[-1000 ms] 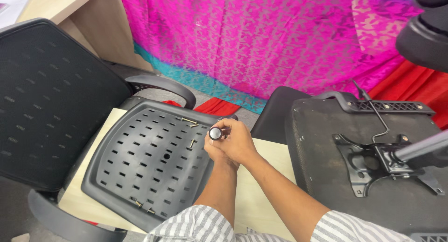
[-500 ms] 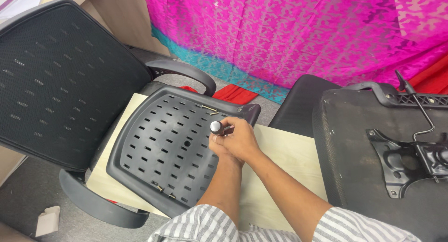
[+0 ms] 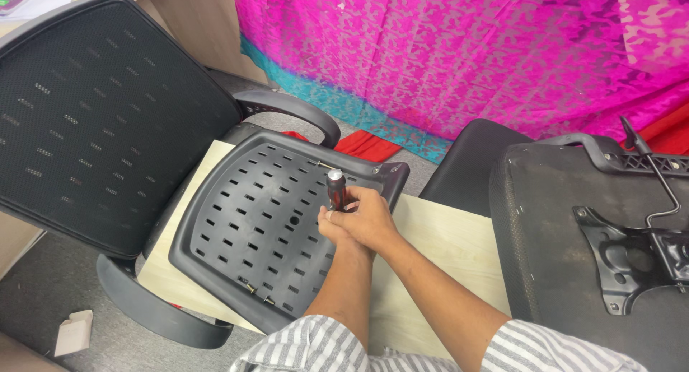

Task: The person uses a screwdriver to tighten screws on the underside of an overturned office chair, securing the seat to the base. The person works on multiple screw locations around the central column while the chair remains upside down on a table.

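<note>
A black perforated plastic seat shell lies on a pale wooden board. Both my hands are clasped together over its right part. My right hand wraps around a screwdriver with a dark red and black handle, held upright with its tip down on the shell. My left hand presses against it from below and is mostly covered by the right one. Small screws stick out near the shell's front edge and back rim.
A black mesh office chair with curved armrests stands at the left. An upturned black seat with a metal tilt bracket lies at the right. Pink and teal fabric hangs behind. A small white box sits on the grey floor.
The view has swung left and down, so the mesh chair fills more of the picture. My hands stay on the screwdriver, whose handle now stands more upright.
</note>
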